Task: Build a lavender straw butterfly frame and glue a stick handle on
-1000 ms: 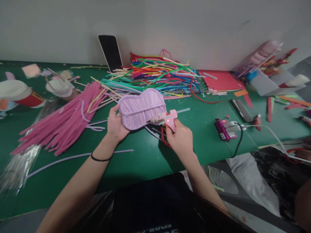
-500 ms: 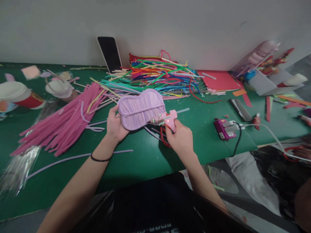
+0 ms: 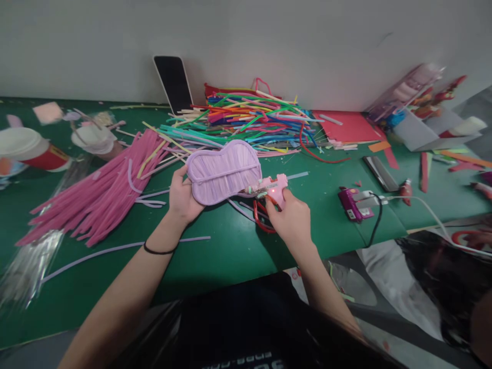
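My left hand [image 3: 183,197] grips the left edge of a lilac peanut-shaped piece [image 3: 223,171] made of pipe cleaners, holding it just above the green table [image 3: 230,246]. My right hand [image 3: 290,218] is closed round a small pink glue gun [image 3: 271,187] whose red light is lit. The gun's nozzle points left and touches the piece's lower right edge. A clear glue stick juts from the gun's back.
A heap of pink pipe cleaners [image 3: 103,189] lies at left and a mixed-colour pile [image 3: 249,120] behind. A phone [image 3: 173,84] leans on the wall. A magenta glue gun [image 3: 351,202] with a cable, red paper [image 3: 348,128] and a paper cup [image 3: 28,148] also sit here.
My right hand has drawn the pink glue gun to the right, from over the piece's lower right part to its edge. The left hand and the piece have stayed put.
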{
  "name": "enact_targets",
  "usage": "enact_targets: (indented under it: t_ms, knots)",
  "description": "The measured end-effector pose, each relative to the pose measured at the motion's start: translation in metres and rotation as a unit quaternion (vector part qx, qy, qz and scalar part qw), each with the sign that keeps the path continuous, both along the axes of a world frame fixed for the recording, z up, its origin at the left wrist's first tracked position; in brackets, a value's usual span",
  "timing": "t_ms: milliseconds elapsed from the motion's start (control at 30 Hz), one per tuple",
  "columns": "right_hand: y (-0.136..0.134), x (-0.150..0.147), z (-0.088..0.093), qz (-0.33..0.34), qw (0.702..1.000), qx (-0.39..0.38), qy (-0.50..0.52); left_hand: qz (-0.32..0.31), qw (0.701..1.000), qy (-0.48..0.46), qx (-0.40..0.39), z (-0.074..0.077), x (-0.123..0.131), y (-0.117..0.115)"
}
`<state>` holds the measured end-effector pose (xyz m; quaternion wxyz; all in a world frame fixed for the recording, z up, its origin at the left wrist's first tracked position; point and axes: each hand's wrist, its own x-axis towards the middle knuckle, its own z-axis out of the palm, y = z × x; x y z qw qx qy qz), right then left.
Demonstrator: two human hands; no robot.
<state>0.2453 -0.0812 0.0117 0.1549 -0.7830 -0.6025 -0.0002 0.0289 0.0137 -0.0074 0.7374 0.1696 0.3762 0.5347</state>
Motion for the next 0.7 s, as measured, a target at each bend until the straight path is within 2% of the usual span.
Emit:
enact_targets:
  t_ms: [233, 467, 700]
  knots:
    - [0.003, -0.004, -0.002, -0.006, 1.000, -0.023, 0.007, 0.021, 1.000, 0.000, -0.018, 0.001, 0.000, 0.002]
    - [-0.006, 0.012, -0.005, 0.006, 1.000, -0.016, -0.002, 0.028, 0.999, -0.001, -0.019, 0.003, 0.002, 0.002]
    - [-0.004, 0.005, -0.002, -0.019, 1.000, 0.000, -0.002, 0.035, 0.999, 0.009, -0.022, 0.001, 0.002, 0.002]
